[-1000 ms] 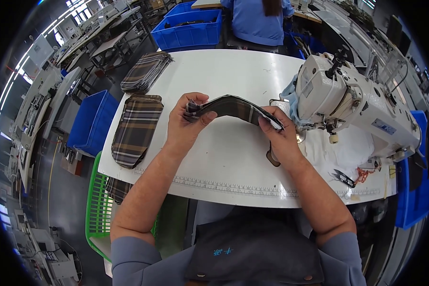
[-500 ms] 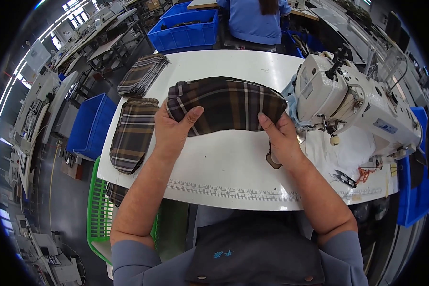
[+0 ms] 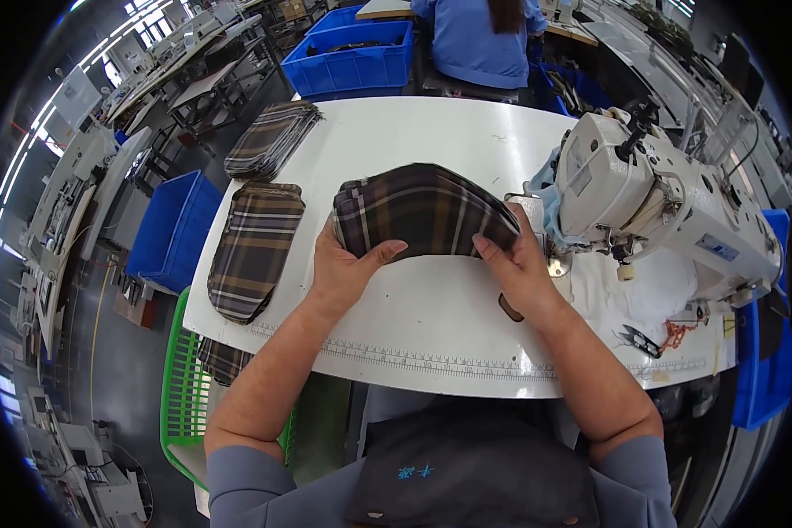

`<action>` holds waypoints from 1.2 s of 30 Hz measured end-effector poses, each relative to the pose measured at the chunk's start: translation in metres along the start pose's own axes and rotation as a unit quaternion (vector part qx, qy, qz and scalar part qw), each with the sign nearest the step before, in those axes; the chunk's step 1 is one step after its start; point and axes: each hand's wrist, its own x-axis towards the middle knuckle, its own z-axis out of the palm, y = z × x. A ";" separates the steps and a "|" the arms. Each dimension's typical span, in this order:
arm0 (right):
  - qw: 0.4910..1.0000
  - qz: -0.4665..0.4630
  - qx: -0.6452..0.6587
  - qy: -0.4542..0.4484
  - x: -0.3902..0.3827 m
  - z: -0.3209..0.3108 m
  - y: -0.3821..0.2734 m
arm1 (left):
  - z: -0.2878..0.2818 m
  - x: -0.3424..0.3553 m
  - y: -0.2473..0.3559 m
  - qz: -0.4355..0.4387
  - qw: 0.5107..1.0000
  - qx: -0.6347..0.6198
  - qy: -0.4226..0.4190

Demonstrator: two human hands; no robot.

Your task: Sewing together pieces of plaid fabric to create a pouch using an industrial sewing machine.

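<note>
A curved stack of plaid fabric pieces (image 3: 427, 207) in brown, black and white is held up over the white tabletop (image 3: 414, 312). My left hand (image 3: 352, 268) grips its left end with the thumb across the front. My right hand (image 3: 517, 264) grips the right end, also thumb in front, close beside the white sewing machine (image 3: 664, 202). To the left on the table lie a plaid stack (image 3: 255, 251) and, behind it, another stack of plaid pieces (image 3: 271, 136) with frayed edges. A light blue cloth (image 3: 544, 195) hangs at the machine's head.
Thread snips (image 3: 638, 343), orange bits (image 3: 678, 330) and white material (image 3: 642, 290) lie at front right. A green basket (image 3: 185, 396) with plaid fabric hangs below the left edge. Blue bins (image 3: 348, 66) stand behind and at both sides. A person (image 3: 475, 44) in blue sits ahead, facing away.
The held stack has turned from edge-on to showing its broad plaid face. Since the middle frame it has moved slightly right and lower, both hands still on it.
</note>
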 end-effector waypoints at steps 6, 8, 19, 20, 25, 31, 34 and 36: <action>0.994 -0.108 -0.005 -0.017 0.004 -0.004 0.001 | -0.011 0.010 0.018 0.225 0.974 0.028 0.021; 0.994 -0.109 -0.007 -0.022 0.004 -0.005 0.004 | -0.013 0.004 0.019 0.173 0.985 0.026 -0.005; 0.996 -0.052 -0.066 -0.022 0.000 0.001 -0.002 | -0.018 -0.010 0.043 0.306 0.885 0.349 0.041; 0.992 -0.047 -0.111 -0.033 0.000 -0.004 0.001 | -0.017 -0.008 0.044 0.251 0.928 0.268 0.062; 0.999 0.010 -0.036 -0.012 -0.006 -0.003 0.001 | -0.037 -0.009 0.005 -0.172 0.978 -0.031 -0.115; 1.000 -0.020 0.023 -0.002 0.000 -0.002 0.004 | -0.046 0.010 0.001 -0.158 0.980 -0.047 -0.112; 0.999 0.051 -0.003 -0.005 -0.002 0.000 -0.007 | -0.072 0.059 0.014 -0.130 0.985 -0.111 -0.004; 0.998 0.049 -0.030 -0.030 -0.003 -0.003 -0.004 | -0.104 0.105 0.018 -0.090 0.985 -0.122 0.087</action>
